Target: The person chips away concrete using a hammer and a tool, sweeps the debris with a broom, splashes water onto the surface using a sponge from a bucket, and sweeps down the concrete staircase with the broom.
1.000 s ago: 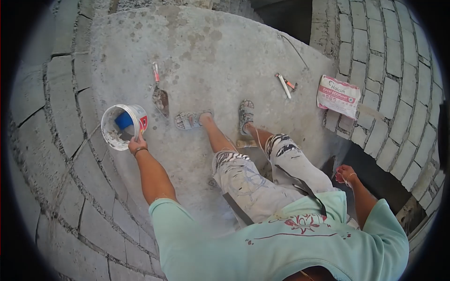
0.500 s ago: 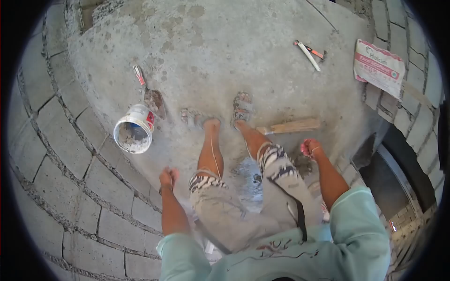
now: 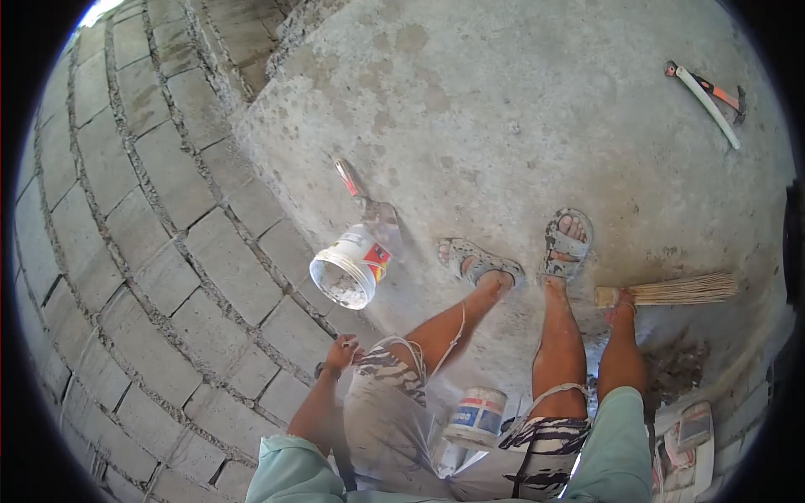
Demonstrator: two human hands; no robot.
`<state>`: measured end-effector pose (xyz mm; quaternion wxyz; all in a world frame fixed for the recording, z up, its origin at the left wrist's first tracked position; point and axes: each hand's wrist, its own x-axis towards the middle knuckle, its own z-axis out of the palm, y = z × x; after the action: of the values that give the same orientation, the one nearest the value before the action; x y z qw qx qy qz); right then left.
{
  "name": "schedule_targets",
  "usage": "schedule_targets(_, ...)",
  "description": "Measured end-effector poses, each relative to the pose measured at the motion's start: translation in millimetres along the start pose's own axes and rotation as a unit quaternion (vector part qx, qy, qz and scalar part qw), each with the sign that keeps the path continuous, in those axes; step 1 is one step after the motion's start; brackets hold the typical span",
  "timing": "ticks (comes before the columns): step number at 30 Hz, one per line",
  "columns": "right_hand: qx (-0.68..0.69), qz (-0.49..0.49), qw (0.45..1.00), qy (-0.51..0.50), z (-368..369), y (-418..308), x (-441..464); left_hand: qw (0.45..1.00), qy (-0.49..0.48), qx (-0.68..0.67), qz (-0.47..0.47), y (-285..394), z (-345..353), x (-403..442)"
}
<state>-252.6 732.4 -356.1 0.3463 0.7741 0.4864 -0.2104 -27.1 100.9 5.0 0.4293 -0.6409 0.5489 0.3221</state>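
Observation:
My right hand (image 3: 620,310) reaches down beside my right foot, its fingers closed at the bound end of a short straw hand broom (image 3: 683,289). The broom lies low against the concrete floor, bristles pointing right. Near my left thigh, my left hand (image 3: 341,352) is loosely curled with nothing visible in it; some fingers are hidden. Ahead of that hand, a white bucket (image 3: 356,251) with grey residue inside lies tipped on its side. A trowel (image 3: 360,189) with a red and white handle rests just behind the bucket.
A hammer (image 3: 721,96) and a pale curved-handled tool (image 3: 708,109) lie at the upper right. A labelled tub (image 3: 478,417) stands between my legs. A block wall (image 3: 168,226) rises at left. A dirt pile (image 3: 679,365) and a float-like tool (image 3: 695,426) are at right.
My right hand has moved down to the broom's bound end. My view has shifted left and I have bent lower, bringing the labelled tub into sight. My left hand stays curled near my leg.

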Motion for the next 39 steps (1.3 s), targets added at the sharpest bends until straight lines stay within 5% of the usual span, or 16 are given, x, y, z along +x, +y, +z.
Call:
schedule_targets(2, 0.009, -0.026, 1.000, -0.011, -9, -10, -4, 0.987, -0.026, -0.152, -0.035, -3, -6, 15)
schedule_targets(7, 0.072, -0.129, 0.968, -0.204, -18, -26, -47, 0.988, -0.058, -0.143, -0.007, 53, -5, 33)
schedule_targets(9, 0.099, 0.028, 0.988, -0.118, -7, -40, -17, 0.980, -0.071, -0.186, 0.018, 72, -1, 40)
schedule_targets(10, 0.086, 0.026, 0.989, -0.121, 6, -46, -23, 0.979, -0.063, -0.195, 0.012, 67, 4, 46)
schedule_targets(12, 0.017, -0.087, 0.992, -0.095, 3, -43, -56, 0.970, -0.073, -0.231, -0.015, 47, 17, 47)
schedule_targets(14, 0.035, -0.086, 0.992, -0.086, 6, -39, -109, 0.967, -0.080, -0.236, -0.047, 9, 32, 30)
schedule_targets(16, 0.076, -0.115, 0.985, -0.100, 0, -43, -144, 0.998, -0.041, 0.013, 0.037, -42, 44, 16)
schedule_targets(18, 0.177, -0.295, 0.915, -0.212, -23, -33, -167, 0.994, -0.013, 0.027, 0.108, -111, 65, 7)
schedule_targets(20, 0.131, -0.238, 0.934, -0.232, -59, -28, -226, 0.990, -0.095, -0.079, -0.061, -71, 52, -43)
schedule_targets(21, 0.095, -0.245, 0.939, -0.223, -80, -24, -252, 0.990, -0.102, -0.093, -0.042, -70, 48, -52)
schedule_targets(23, 0.017, -0.245, 0.948, -0.202, -117, -22, -313, 0.892, -0.157, -0.413, -0.092, -79, 44, -73)
schedule_targets(27, -0.121, -0.314, 0.931, -0.144, -158, -7, -422, 0.914, -0.181, -0.362, 0.009, -66, 14, -75)
schedule_targets(30, -0.120, -0.417, 0.896, -0.099, -143, 41, -597, 0.959, -0.042, -0.223, 0.171, -45, -12, -44)
schedule_targets(36, -0.251, -0.538, 0.788, -0.165, -93, 21, -681, 0.851, -0.019, -0.509, 0.127, 104, -207, -97)
schedule_targets(37, -0.359, -0.514, 0.766, -0.145, -67, 20, -719, 0.842, -0.017, -0.525, 0.120, 111, -224, -106)
schedule_targets(39, -0.528, -0.534, 0.650, -0.117, -1, -14, -780, 0.806, 0.029, -0.584, 0.090, 127, -259, -107)
